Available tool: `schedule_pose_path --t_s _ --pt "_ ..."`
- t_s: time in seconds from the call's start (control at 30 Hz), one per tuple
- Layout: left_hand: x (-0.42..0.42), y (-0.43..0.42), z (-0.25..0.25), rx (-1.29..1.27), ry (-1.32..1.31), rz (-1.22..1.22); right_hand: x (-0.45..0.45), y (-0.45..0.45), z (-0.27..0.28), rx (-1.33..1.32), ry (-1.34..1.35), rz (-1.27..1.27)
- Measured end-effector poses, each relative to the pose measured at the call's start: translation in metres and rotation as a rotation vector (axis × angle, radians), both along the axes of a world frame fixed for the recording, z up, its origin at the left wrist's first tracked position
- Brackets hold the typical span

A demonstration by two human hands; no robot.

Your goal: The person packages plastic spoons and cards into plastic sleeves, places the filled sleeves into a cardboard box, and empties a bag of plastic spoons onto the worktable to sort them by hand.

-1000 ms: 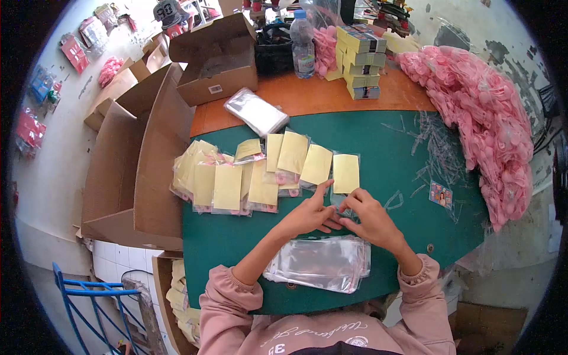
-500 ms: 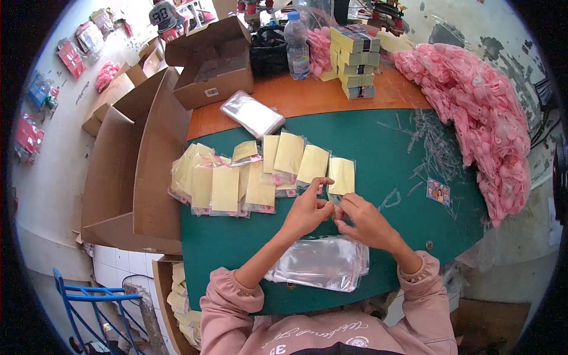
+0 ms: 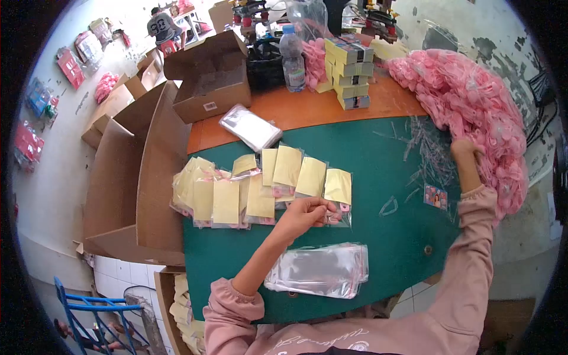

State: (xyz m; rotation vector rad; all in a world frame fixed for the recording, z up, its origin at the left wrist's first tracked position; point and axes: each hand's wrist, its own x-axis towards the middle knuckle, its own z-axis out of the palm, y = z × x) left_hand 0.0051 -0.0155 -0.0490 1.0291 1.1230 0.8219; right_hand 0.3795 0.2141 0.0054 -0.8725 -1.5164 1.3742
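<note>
My left hand [image 3: 307, 216] is closed in a pinch over the lower edge of the rightmost clear bag with a yellow card [image 3: 338, 187]. Something clear and small shows at its fingertips, too fine to name. Out at the right, my right hand [image 3: 465, 152] touches the edge of a big heap of pink pieces in clear wrap [image 3: 491, 112]; its fingers are mostly hidden there. More bagged yellow cards [image 3: 259, 200] with pink bits inside lie overlapping to the left. A stack of clear plastic bags [image 3: 319, 269] lies nearest my body.
Clear strips [image 3: 427, 145] and a small picture card [image 3: 435, 196] lie near the heap. Behind are bundled card stacks [image 3: 350, 74], a water bottle [image 3: 293, 59] and another clear bag pack [image 3: 251, 127]. Cardboard boxes [image 3: 160, 171] stand left. A person [image 3: 164, 26] sits far back.
My right hand has left my left hand and moved right to the pink heap. My left hand stays by the rightmost bag, its index finger now curled in. The view has tilted slightly.
</note>
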Motion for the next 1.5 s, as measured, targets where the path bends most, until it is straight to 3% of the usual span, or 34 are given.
schedule_pose_path --t_s 0.1,0.13,0.2,0.23,0.27,0.37,0.53,0.6,0.63,0.7,0.8,1.0,1.07,1.23,1.3,1.5 --pt "0.002 0.001 0.005 -0.001 -0.088 -0.013 -0.013 -0.026 0.030 0.192 -0.687 -0.115" --pt "0.003 0.000 0.008 -0.002 -0.085 -0.012 -0.021 -0.033 0.020 0.129 -0.565 -0.128" --pt "0.005 0.001 0.013 0.001 -0.104 0.029 -0.060 -0.077 -0.001 0.518 -0.975 0.068" --pt "0.005 0.001 0.012 -0.001 -0.101 0.030 -0.088 -0.105 -0.011 0.547 -0.743 0.216" --pt "0.005 0.001 0.011 -0.029 -0.134 0.065 -0.114 -0.133 -0.020 0.350 -0.568 0.299" --pt "0.004 0.000 0.014 -0.075 -0.172 0.100 -0.162 -0.174 -0.046 0.409 -0.665 0.220" --pt "-0.009 0.002 0.012 -0.101 -0.168 0.033 -0.176 -0.176 -0.065 0.374 -0.406 0.118" --pt "-0.011 0.003 0.011 0.145 0.213 -0.047 -0.173 -0.177 -0.066 0.363 -0.358 0.092" --pt "-0.010 0.003 0.008 0.140 0.212 -0.047 -0.172 -0.177 -0.067 0.328 -0.317 0.105" --pt "-0.005 0.003 0.001 0.396 0.330 -0.110 -0.172 -0.179 -0.068 0.287 -0.274 0.121" --pt "0.000 0.003 0.005 0.367 0.465 -0.068 -0.172 -0.183 -0.069 0.233 -0.260 0.156" --pt "0.005 0.002 -0.008 0.341 0.484 0.073 -0.173 -0.189 -0.084 -0.041 -0.196 0.064" --pt "0.006 0.001 -0.011 0.330 0.491 0.074 -0.172 -0.188 -0.090 -0.377 0.082 0.161" --pt "0.008 0.004 -0.008 0.204 0.556 0.041 -0.176 -0.190 -0.087 -0.432 0.061 0.100" --pt "0.006 0.004 -0.018 0.136 0.410 0.098 -0.177 -0.190 -0.087 -0.420 0.046 0.078" --pt "0.009 0.002 -0.024 0.185 0.287 0.210 -0.179 -0.192 -0.087 -0.458 0.079 0.038"
